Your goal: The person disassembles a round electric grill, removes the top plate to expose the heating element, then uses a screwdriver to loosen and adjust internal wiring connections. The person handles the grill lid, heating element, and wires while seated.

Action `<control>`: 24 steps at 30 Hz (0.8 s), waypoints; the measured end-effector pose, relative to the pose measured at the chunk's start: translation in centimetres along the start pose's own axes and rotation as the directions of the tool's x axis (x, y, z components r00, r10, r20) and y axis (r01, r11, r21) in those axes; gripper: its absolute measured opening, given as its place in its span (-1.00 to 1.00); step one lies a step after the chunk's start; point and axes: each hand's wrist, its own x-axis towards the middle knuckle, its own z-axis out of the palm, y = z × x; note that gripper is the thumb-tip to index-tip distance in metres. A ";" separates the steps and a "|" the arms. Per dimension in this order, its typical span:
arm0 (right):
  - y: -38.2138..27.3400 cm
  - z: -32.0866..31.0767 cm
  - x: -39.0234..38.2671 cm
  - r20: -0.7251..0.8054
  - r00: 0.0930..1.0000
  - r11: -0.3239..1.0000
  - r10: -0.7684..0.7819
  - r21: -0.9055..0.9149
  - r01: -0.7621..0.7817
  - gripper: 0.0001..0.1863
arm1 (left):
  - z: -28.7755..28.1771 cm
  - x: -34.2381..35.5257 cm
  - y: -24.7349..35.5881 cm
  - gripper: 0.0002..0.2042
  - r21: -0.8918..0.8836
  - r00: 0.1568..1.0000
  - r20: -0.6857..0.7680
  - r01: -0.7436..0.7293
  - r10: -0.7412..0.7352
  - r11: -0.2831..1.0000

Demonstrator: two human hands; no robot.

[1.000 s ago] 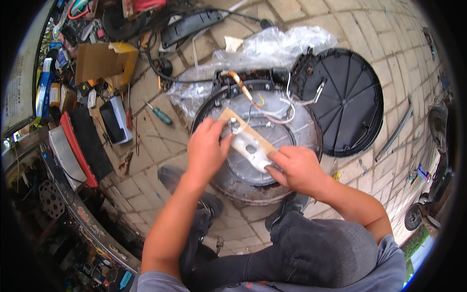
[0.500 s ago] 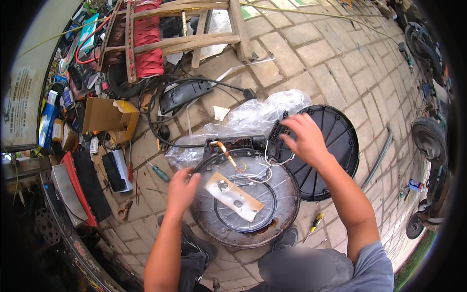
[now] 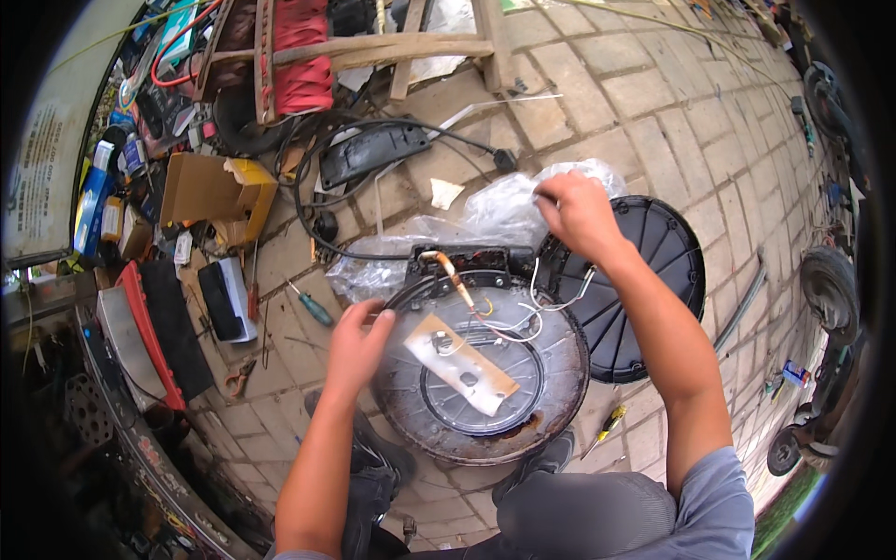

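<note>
A round, dirty metal housing stands between my feet, with a raised ring in its middle. Across that ring lies a tan and white flat strip with holes. White wires and a brown-and-white sleeved lead come out over the housing's far edge. My left hand is at the left rim, thumb apart from the fingers. Above the far right, my right hand has its fingertips drawn together over clear plastic film; whatever they hold is hidden. A black ribbed round cover lies beneath my right forearm.
On the paving lie a yellow screwdriver, a teal-handled screwdriver, pliers and a black cable. A cardboard box and clutter fill the left. A wooden frame stands at the far side; wheels line the right.
My right hand has lifted away from the cover's hinge side toward the plastic film, its fingers closing together. The left hand stays by the rim. The whole view has shifted slightly.
</note>
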 end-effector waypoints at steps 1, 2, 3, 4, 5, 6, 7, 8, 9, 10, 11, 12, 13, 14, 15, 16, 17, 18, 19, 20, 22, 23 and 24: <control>-0.2 0.3 0.8 -0.044 0.999 1.000 -0.007 0.018 0.008 -0.86 | -0.1 -0.1 -0.2 -0.67 0.004 1.000 -0.010 0.000 0.000 1.000; -0.1 1.0 1.8 -0.060 0.998 1.000 -0.011 -0.024 0.009 -0.85 | -0.1 -0.2 -0.1 -0.67 0.015 1.000 -0.013 0.001 -0.001 1.000; 0.1 1.5 2.8 -0.076 0.997 0.997 -0.014 -0.073 0.009 -0.85 | 0.1 -0.2 0.3 -0.67 0.021 1.000 -0.011 -0.001 0.001 1.000; 0.3 2.0 3.7 -0.091 0.996 0.993 -0.018 -0.122 0.007 -0.84 | 0.2 -0.2 0.5 -0.67 0.027 1.000 -0.009 -0.003 0.003 1.000; 0.7 2.3 4.8 -0.103 0.995 0.987 0.005 -0.162 -0.022 -0.83 | 0.2 -0.1 0.5 -0.67 0.026 1.000 -0.012 -0.009 0.009 1.000; 1.2 2.7 5.7 -0.113 0.993 0.978 0.030 -0.201 -0.053 -0.83 | 0.3 0.0 0.6 -0.67 0.030 1.000 -0.009 -0.010 0.010 1.000; 1.7 3.0 6.2 -0.125 0.991 0.967 0.056 -0.241 -0.085 -0.82 | 0.3 0.0 0.8 -0.67 0.032 1.000 -0.004 -0.012 0.012 0.999; 1.6 3.1 6.5 -0.105 0.992 0.964 0.065 -0.249 -0.090 -0.82 | 0.3 -0.1 0.9 -0.67 0.036 1.000 -0.004 -0.007 0.008 0.999; 1.7 2.8 6.7 -0.086 0.993 0.961 0.076 -0.260 -0.096 -0.83 | 0.3 -0.1 1.2 -0.67 0.029 1.000 -0.006 0.003 -0.003 1.000; 1.9 2.4 6.7 -0.068 0.994 0.956 0.089 -0.274 -0.104 -0.83 | 0.3 -0.1 1.1 -0.68 0.010 1.000 -0.008 0.010 -0.010 1.000; 1.6 1.6 6.7 -0.053 0.995 0.952 0.086 -0.290 -0.098 -0.81 | 0.3 -0.1 1.0 -0.68 -0.009 1.000 -0.013 0.017 -0.017 1.000; 0.9 0.7 6.6 -0.090 0.995 0.971 0.042 -0.229 -0.062 -0.80 | 0.2 -0.1 0.8 -0.68 -0.028 0.999 -0.020 0.027 -0.028 0.999; 0.3 -0.4 6.3 -0.129 0.992 0.985 0.003 -0.170 -0.025 -0.79 | 0.1 -0.1 0.7 -0.69 0.007 0.999 -0.037 -0.002 0.002 1.000; -0.4 -1.5 6.0 -0.174 0.984 0.993 -0.033 -0.113 0.013 -0.77 | 0.0 0.1 0.9 -0.70 0.042 0.998 -0.052 -0.034 0.036 0.999; -1.2 -2.2 5.8 -0.088 0.995 0.999 -0.038 0.005 0.038 -0.76 | -0.1 0.3 1.0 -0.71 0.079 0.996 -0.066 -0.063 0.068 0.995; -2.2 -2.6 5.5 -0.004 0.999 0.991 -0.052 0.126 0.052 -0.75 | -0.1 0.7 1.3 -0.72 0.088 0.991 -0.070 -0.107 0.113 0.990; -3.2 -2.9 5.1 0.075 0.994 0.969 -0.074 0.241 0.054 -0.73 | 0.0 1.3 1.9 -0.73 0.094 0.984 -0.072 -0.157 0.164 0.983; -4.5 -2.8 4.7 0.234 0.972 0.953 -0.038 0.301 -0.036 -0.72 | 0.3 2.0 2.7 -0.74 0.099 0.974 -0.068 -0.209 0.216 0.973; -5.0 -1.9 4.6 0.304 0.948 0.962 -0.093 0.273 0.006 -0.71 | 0.7 2.7 3.8 -0.75 0.091 0.968 -0.047 -0.240 0.245 0.966; -5.3 -0.7 4.4 0.372 0.917 0.968 -0.143 0.246 0.051 -0.69 | 1.2 3.6 4.7 -0.74 0.114 0.943 -0.020 -0.329 0.333 0.937; -5.9 1.6 3.8 0.301 0.926 0.969 -0.228 0.164 0.185 -0.70 | 2.0 5.2 6.3 -0.73 0.160 0.866 0.036 -0.498 0.499 0.852; -5.8 2.6 4.0 0.317 0.916 0.970 -0.245 0.071 0.234 -0.77 | 2.4 5.7 6.9 -0.72 0.181 0.859 0.073 -0.511 0.506 0.840; -5.5 3.3 4.3 0.323 0.926 0.979 -0.195 0.003 0.205 -0.79 | 2.9 6.1 7.5 -0.71 0.198 0.850 0.112 -0.527 0.515 0.826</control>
